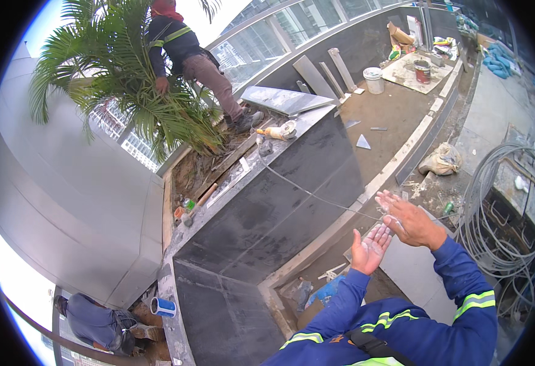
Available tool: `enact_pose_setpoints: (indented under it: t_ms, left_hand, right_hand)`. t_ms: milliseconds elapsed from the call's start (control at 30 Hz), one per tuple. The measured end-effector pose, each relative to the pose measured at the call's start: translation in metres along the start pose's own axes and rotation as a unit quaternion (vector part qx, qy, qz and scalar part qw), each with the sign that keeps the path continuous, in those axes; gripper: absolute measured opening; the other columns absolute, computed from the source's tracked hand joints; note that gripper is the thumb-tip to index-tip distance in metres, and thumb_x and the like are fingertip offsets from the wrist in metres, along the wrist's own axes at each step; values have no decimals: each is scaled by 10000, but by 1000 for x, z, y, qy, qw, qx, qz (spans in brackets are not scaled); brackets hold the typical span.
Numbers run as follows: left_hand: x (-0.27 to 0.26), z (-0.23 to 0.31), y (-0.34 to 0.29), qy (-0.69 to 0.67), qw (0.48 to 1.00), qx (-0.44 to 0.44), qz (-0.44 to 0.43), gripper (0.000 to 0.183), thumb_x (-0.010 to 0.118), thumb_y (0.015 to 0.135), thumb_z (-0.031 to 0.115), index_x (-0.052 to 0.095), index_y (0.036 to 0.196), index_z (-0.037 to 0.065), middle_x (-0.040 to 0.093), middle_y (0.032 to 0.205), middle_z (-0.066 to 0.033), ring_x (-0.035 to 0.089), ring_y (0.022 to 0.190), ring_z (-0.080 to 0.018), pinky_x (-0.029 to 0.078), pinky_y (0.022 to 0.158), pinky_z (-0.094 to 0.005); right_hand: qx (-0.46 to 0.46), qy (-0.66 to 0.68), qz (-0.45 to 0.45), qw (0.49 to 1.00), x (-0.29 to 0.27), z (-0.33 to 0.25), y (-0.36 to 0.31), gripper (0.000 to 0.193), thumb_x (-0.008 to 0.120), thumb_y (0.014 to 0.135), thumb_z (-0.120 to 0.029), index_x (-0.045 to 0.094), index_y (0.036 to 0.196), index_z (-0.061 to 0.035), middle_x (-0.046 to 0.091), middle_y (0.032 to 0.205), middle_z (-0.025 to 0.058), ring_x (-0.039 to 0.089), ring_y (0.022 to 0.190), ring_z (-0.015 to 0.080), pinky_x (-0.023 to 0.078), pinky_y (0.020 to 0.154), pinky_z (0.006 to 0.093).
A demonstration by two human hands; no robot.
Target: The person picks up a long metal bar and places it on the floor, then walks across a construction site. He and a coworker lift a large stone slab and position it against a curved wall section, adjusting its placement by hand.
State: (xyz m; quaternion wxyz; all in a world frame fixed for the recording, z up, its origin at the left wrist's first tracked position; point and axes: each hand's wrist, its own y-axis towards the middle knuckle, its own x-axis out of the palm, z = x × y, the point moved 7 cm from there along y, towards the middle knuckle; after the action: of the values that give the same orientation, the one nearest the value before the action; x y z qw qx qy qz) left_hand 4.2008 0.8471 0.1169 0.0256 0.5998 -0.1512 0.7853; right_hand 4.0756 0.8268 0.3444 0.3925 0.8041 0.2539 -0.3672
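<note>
My left hand is held palm up with its fingers stretched out. Just beside it, my right hand is also open, its fingers extended and close to the left fingertips. Whitish dust covers both, and I see nothing held in either. Beneath the hands lies a flat grey slab. A thin grey cable runs behind them toward an angle grinder with a yellow-orange body, resting on the ledge of a dark tiled planter wall.
One person stands in the planter beside a palm; another crouches lower left. A loose slab, a hammer and a blue-white can sit along the ledge. Coiled cable lies right; a white bucket stands farther back.
</note>
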Motion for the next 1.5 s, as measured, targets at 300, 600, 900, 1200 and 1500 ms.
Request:
enact_pose_setpoints:
  t_ms: [300, 600, 900, 1200, 1500]
  left_hand:
    - [-388, 16, -260, 692, 435, -473, 330, 718, 501, 959, 602, 565, 1452, 84, 568, 1453, -231, 525, 1362, -418, 421, 1134, -474]
    - [-436, 89, -240, 688, 499, -423, 314, 483, 636, 966, 450, 637, 1310, 110, 725, 1122, -148, 699, 962, -279, 531, 761, -389]
    - [-320, 194, 89, 483, 811, -118, 308, 518, 708, 975, 356, 560, 1347, 29, 709, 1153, -124, 720, 902, -222, 593, 755, -351]
    - [-339, 163, 175, 736, 616, -221, 169, 713, 862, 834, 274, 543, 1380, -57, 685, 1202, -189, 714, 990, -242, 586, 808, -374]
    - [-390, 192, 259, 641, 690, -159, 296, 296, 870, 782, 190, 698, 889, -26, 725, 866, -106, 672, 781, -221, 542, 713, -386]
  right_hand:
    - [601, 123, -320, 722, 324, 182, -448, 677, 505, 1001, -569, 644, 1333, 4, 645, 1331, 262, 605, 1263, 423, 458, 1082, 460]
    - [777, 139, -234, 568, 319, 171, -607, 499, 618, 961, -455, 739, 1041, 23, 748, 877, 215, 751, 800, 300, 584, 674, 428]
    - [677, 206, 99, 700, 191, 244, -282, 508, 635, 1000, -382, 616, 1366, -30, 723, 1155, 101, 713, 969, 194, 537, 864, 326]
    - [837, 298, 207, 409, 279, 260, -386, 364, 662, 983, -362, 704, 1155, -43, 744, 1016, 103, 732, 891, 212, 571, 736, 385]
    - [544, 92, -371, 747, 366, 465, -360, 427, 654, 939, -410, 750, 1182, -72, 737, 1153, 215, 732, 1025, 295, 564, 888, 414]
